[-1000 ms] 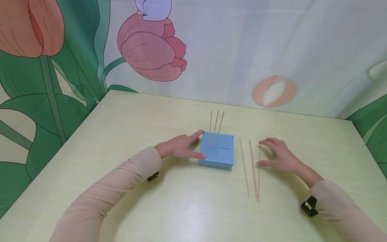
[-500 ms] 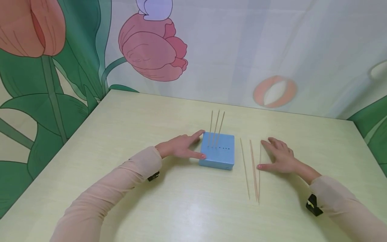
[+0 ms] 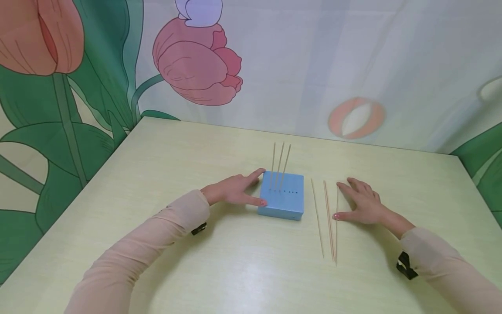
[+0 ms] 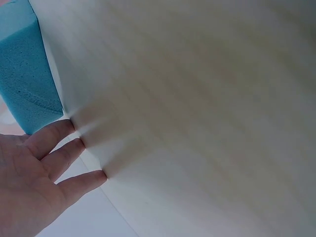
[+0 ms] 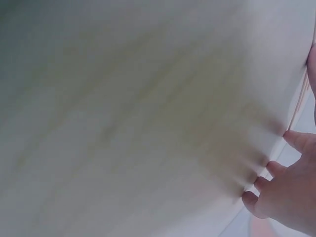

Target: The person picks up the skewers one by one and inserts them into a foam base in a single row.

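Note:
A blue foam block (image 3: 282,205) sits on the table, with three thin wooden skewers (image 3: 279,168) standing in its row of holes. My left hand (image 3: 239,192) rests at the block's left side, thumb at the front corner and index finger at the back corner. In the left wrist view the other fingertips (image 4: 101,177) touch the table beside the foam. Several loose skewers (image 3: 317,218) lie right of the block. My right hand (image 3: 364,205) is spread, its index fingertip and thumb against the rightmost loose skewer (image 3: 336,240). Its other fingertips reach the tabletop in the right wrist view.
The pale wooden table (image 3: 219,270) extends around both hands. Behind it hangs a curtain (image 3: 290,69) printed with flowers and leaves. A dark wrist camera (image 3: 407,265) sits under the right sleeve.
My right hand has shifted slightly right and its fingers have spread, settling along the rightmost loose skewer. The left hand and the block have stayed in place.

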Tool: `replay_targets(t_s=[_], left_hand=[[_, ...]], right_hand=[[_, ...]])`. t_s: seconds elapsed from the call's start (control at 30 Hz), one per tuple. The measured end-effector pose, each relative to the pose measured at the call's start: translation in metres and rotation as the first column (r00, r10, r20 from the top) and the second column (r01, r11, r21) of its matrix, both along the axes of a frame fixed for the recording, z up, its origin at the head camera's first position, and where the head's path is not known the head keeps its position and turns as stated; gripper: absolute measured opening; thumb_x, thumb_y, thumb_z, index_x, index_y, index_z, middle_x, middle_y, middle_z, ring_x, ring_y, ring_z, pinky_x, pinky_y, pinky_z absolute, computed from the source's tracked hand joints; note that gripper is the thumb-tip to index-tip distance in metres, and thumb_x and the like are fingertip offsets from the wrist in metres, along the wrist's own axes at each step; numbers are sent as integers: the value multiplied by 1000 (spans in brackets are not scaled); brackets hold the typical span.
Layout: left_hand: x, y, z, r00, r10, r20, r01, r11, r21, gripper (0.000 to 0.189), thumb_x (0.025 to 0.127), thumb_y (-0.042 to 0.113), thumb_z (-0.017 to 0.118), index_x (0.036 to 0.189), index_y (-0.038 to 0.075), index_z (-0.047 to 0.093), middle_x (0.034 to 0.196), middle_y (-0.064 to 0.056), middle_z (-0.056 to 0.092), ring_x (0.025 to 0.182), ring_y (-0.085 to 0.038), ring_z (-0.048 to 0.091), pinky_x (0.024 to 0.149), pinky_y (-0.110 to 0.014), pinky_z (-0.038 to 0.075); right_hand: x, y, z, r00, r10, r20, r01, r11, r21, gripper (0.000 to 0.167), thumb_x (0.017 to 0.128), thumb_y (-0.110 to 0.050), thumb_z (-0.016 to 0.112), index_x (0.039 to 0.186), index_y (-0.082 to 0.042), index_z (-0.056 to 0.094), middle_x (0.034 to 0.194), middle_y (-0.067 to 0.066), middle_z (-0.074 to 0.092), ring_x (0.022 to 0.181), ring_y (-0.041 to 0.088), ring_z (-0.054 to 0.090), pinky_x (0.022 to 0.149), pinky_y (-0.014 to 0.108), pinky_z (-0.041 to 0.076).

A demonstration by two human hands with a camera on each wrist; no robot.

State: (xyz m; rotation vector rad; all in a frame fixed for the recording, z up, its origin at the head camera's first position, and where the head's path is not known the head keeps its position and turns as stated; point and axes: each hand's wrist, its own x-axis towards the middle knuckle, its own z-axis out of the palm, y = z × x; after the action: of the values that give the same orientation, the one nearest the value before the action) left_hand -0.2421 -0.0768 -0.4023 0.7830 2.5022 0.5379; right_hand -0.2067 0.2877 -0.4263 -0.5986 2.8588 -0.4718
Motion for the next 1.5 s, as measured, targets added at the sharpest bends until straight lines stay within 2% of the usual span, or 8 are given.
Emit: replay_targets(t_s=[0.6,0.83,0.97,1.1,1.2,1.3,1.4,1.5], left_hand=[[-1,0,-3,1000,-3,3,3,1000,8,100,76,65,56,148,21,1,145,-7,30,126,-27,38,102,-41,29],[-1,1,-4,1000,-1,-7,1,1000,4,99,77,64,56,147,22,2,145,-8,31,127,-25,36,103,-40,28],[-1,0,-3,1000,1,-12,-1,1000,1,99,77,64,56,147,22,2,145,-7,31,126,-25,38,103,-40,29],[-1,0,-2,1000,2,-10,-2,1000,0,99,77,64,56,148,22,1,145,-7,30,126,-25,39,102,-40,30],[-1,0,-2,1000,3,-10,-3,1000,0,100,76,65,56,148,21,1,145,-8,30,125,-26,39,102,-40,30],[-1,0,-2,1000,4,-8,-4,1000,-1,100,76,65,56,148,22,1,145,-7,30,126,-27,39,102,-41,30],[-2,-1,-3,1000,0,-6,0,1000,4,100,76,65,55,148,22,1,145,-8,30,126,-26,38,102,-40,29],[-2,0,-3,1000,-4,-6,4,1000,7,100,76,65,55,148,21,1,145,-8,30,126,-26,39,102,-40,29]], right_hand=[[-1,-4,7,1000,-28,-10,26,992,-126,95,67,-42,78,129,5,25,134,31,26,120,53,20,84,68,22],[0,-3,13,998,-58,-17,53,973,-224,98,65,-35,82,131,7,22,133,31,28,120,50,19,91,64,18],[1,-3,16,997,-70,-26,61,959,-278,96,64,-28,83,131,8,23,126,28,34,116,47,25,91,59,23],[5,-6,20,998,-53,-31,38,931,-363,95,65,-19,83,132,6,21,110,23,48,102,37,43,85,49,35],[7,-8,22,999,-29,44,46,890,-454,95,68,-13,81,136,2,16,91,16,58,83,25,55,76,36,45],[9,-10,23,987,-19,158,100,844,-526,92,74,-10,76,139,0,12,79,10,62,70,16,60,67,26,48],[11,-10,23,974,-18,226,147,807,-572,86,79,-8,71,140,0,11,77,12,64,67,16,62,66,25,49],[13,-11,24,968,-10,250,168,769,-616,80,81,-4,68,140,-1,14,79,16,65,67,19,64,66,29,51]])
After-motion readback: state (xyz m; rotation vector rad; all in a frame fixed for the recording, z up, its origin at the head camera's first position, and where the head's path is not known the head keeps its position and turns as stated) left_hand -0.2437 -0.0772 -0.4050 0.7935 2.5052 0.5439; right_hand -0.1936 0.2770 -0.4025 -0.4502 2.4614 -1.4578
